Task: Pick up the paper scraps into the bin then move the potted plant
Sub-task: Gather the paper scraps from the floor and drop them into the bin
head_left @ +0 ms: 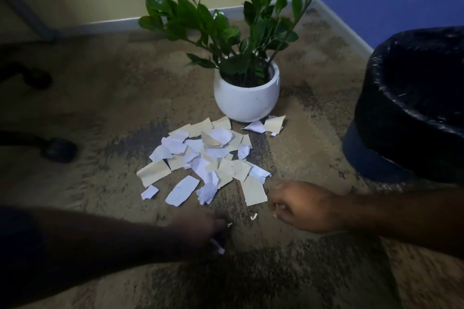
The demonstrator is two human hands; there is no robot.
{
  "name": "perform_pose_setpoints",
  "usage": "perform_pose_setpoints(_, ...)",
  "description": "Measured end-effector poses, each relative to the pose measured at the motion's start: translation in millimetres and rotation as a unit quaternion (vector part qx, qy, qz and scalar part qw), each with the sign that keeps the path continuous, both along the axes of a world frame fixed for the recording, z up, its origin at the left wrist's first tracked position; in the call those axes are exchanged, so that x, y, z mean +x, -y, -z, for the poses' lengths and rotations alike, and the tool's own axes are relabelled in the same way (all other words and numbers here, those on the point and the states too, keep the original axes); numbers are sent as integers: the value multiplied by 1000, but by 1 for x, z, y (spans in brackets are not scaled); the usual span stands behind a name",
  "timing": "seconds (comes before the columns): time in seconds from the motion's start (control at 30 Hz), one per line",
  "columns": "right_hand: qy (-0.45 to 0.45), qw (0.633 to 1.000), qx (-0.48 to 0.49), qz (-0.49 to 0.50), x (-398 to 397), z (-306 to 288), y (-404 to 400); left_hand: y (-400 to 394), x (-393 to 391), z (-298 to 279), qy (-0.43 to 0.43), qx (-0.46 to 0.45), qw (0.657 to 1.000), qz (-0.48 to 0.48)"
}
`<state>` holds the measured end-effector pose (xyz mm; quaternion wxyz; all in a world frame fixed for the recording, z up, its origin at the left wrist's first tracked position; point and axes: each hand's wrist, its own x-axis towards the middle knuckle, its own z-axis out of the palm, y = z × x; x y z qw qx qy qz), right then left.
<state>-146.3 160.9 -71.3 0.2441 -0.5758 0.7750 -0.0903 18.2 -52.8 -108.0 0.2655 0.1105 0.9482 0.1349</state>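
A pile of white and beige paper scraps [208,158] lies on the carpet just in front of a white round pot [246,98] holding a green leafy plant [226,22]. A bin lined with a black bag [411,98] stands at the right. My left hand [198,231] is low at the near edge of the pile, fingers closed around a small white scrap [218,246] that pokes out below it. My right hand [303,206] is curled into a fist beside a beige scrap [253,192]; whether it holds anything is hidden. A tiny scrap [253,216] lies between the hands.
Two black chair castors [59,149] and chair legs sit at the left. A yellow wall and a blue wall with a grey skirting board [346,25] meet behind the plant. Mottled brown carpet [276,271] covers the floor.
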Motion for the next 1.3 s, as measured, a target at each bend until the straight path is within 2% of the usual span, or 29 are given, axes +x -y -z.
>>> perform_pose_setpoints(0.2,16,999,29,4,2,15,8,4,-2,14,-21,-1,1000,-20)
perform_pose_setpoints(0.37,8,999,37,-3,5,25,20,3,-14,16,-15,106,983,-148)
perform_pose_setpoints(0.6,-27,997,79,7,10,42,31,-8,-24,16,-15,119,970,-213)
perform_pose_setpoints(1.07,-75,994,78,-15,12,56,40,-3,-26,25,-44,79,990,-112)
perform_pose_setpoints(1.2,-77,995,61,-11,14,56,39,9,-26,28,-53,105,984,-137)
perform_pose_setpoints(1.3,-44,997,54,13,14,61,35,23,-31,22,-114,105,971,-183)
